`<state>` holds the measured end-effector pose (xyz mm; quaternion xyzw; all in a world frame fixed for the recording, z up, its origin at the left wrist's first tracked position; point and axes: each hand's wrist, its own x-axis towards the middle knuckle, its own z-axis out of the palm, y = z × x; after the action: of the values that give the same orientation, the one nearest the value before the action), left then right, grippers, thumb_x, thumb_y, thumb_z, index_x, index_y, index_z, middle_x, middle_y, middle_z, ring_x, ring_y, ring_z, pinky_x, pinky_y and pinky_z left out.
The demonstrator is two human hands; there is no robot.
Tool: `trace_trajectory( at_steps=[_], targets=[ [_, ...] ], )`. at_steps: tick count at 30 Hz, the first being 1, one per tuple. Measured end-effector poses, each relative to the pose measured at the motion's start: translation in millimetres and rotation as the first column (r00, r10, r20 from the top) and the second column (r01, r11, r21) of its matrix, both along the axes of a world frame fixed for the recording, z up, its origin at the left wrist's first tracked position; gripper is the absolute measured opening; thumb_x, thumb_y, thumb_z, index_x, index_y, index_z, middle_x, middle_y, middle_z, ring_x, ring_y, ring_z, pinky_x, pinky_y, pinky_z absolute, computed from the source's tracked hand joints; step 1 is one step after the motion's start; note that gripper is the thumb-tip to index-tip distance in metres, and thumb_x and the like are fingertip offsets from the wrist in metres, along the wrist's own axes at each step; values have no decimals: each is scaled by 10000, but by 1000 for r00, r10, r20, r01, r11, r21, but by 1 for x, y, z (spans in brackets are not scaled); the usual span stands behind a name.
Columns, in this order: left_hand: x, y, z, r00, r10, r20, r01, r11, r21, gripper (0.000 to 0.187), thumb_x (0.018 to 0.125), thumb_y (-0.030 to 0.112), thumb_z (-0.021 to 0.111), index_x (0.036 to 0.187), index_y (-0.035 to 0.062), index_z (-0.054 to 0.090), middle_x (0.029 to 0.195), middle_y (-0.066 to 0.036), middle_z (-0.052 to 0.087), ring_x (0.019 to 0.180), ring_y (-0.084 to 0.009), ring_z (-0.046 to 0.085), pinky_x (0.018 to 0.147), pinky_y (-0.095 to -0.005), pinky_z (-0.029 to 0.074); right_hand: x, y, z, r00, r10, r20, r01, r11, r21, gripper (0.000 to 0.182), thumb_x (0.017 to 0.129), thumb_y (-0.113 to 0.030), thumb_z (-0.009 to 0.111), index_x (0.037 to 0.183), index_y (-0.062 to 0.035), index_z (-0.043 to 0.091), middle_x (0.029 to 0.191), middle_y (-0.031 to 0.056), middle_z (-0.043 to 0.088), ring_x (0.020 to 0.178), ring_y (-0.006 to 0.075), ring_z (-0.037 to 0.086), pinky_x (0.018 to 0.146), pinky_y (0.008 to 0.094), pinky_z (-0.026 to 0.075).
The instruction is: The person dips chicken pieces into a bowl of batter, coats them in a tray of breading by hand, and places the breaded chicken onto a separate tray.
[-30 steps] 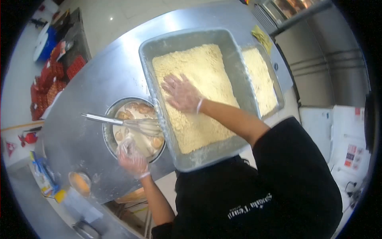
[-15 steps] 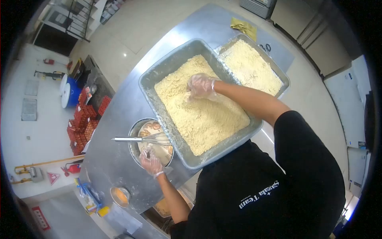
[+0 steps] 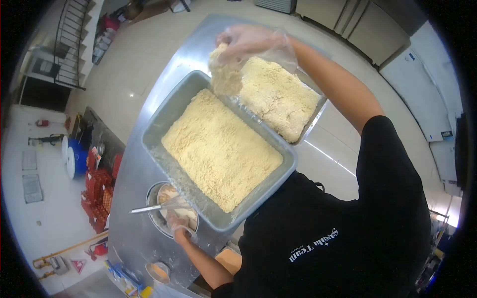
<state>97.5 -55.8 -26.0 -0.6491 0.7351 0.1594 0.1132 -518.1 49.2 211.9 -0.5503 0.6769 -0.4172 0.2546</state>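
Lump (image 3: 226, 74): crumb-covered, blurred, in the right hand (image 3: 246, 43), over the edges of tub (image 3: 153, 143) and tray (image 3: 315, 117); whether it touches either I cannot tell.
Right-hand fingers: gloved, curled together around the lump.
Left hand (image 3: 178, 222): gloved, down in the bowl (image 3: 153, 193) of milky liquid (image 3: 190, 213); fingers partly hidden, so spread or pinching I cannot tell.
Whisk (image 3: 171, 204): lies across the bowl, handle over its rim.
Crumbs (image 3: 218, 154): heaped in the tub, with more mounded on the tray.
Coating step: dry crumbing, I judge, the lump being lifted clear of the heap.
Next move: calls for a light grip, so loose coating stays on.
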Motion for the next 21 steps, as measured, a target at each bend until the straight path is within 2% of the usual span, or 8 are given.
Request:
trace_trajectory(
  at_steps=[1, 4, 8, 11, 14, 17, 18, 21],
  targets=[
    [-18, 7, 22, 998, 56, 32, -57, 998, 26, 723, 771, 118, 733, 1431, 12, 457, 1349, -252, 561, 1236, -389, 554, 1038, -404, 448, -13, 9, 3, 999, -50, -14, 51, 999, 6, 472, 818, -364, 693, 1064, 37, 652, 953, 168, 661, 721, 177, 598, 611, 329, 487],
    [-27, 13, 34, 905, 346, -246, -308, 934, 181, 604, 823, 46, 639, 1406, 2, 487, 1290, -270, 600, 1127, -382, 626, 947, -396, 493, -49, 23, -14, 994, -94, -59, 102, 981, 162, 626, 805, -342, 701, 1232, 98, 577, 1131, 245, 644, 781, 190, 627, 661, 336, 534],
    [-12, 6, 18, 902, 333, -275, -331, 942, 56, 494, 832, -27, 562, 1326, -14, 558, 1195, -227, 663, 967, -326, 682, 810, -385, 528, -43, 37, -70, 965, -191, 182, 172, 978, 115, 754, 825, -310, 701, 1374, 138, 442, 1256, 277, 588, 846, 195, 640, 722, 333, 573],
    [-5, 13, 6, 901, 204, -383, -235, 971, -35, 387, 872, 67, 541, 1250, -20, 548, 1007, -150, 634, 879, -230, 586, 807, -357, 482, -63, 32, -115, 906, -164, 390, 60, 962, 266, 731, 849, -291, 694, 1372, 143, 427, 1264, 249, 579, 884, 188, 631, 778, 350, 567],
    [-64, 40, 52, 825, 268, -498, -294, 955, 28, 375, 867, 87, 564, 1227, -19, 566, 1023, -143, 637, 896, -223, 586, 811, -363, 485, -58, 26, -162, 735, -260, 626, 101, 955, 278, 647, 841, -235, 674, 1341, 119, 466, 1213, 214, 606, 876, 187, 631, 752, 345, 563],
    [-65, 44, 43, 658, 387, -646, -432, 897, 97, 315, 858, 97, 606, 1153, -14, 592, 1002, -106, 635, 851, -207, 579, 754, -344, 488, -66, 18, -218, 812, -326, 485, 81, 884, 460, 530, 832, -198, 640, 1290, 53, 547, 1140, 209, 634, 885, 187, 640, 747, 353, 567],
    [-66, 44, 39, 571, 410, -711, -467, 875, 130, 306, 858, 101, 612, 1142, -11, 592, 997, -100, 632, 839, -201, 577, 736, -340, 489, -76, 13, -222, 920, -238, 310, 42, 848, 528, 491, 832, -193, 625, 1266, 30, 573, 1135, 212, 640, 893, 202, 644, 754, 359, 566],
    [-50, 34, 35, 832, 292, -472, -309, 950, 43, 316, 896, 143, 606, 1177, 2, 570, 1007, -95, 621, 818, -187, 577, 702, -329, 501, -93, 4, -220, 989, 23, -148, 86, 725, 683, 408, 851, -215, 586, 1208, -22, 635, 1139, 218, 653, 943, 244, 650, 788, 375, 561]
  ],
)
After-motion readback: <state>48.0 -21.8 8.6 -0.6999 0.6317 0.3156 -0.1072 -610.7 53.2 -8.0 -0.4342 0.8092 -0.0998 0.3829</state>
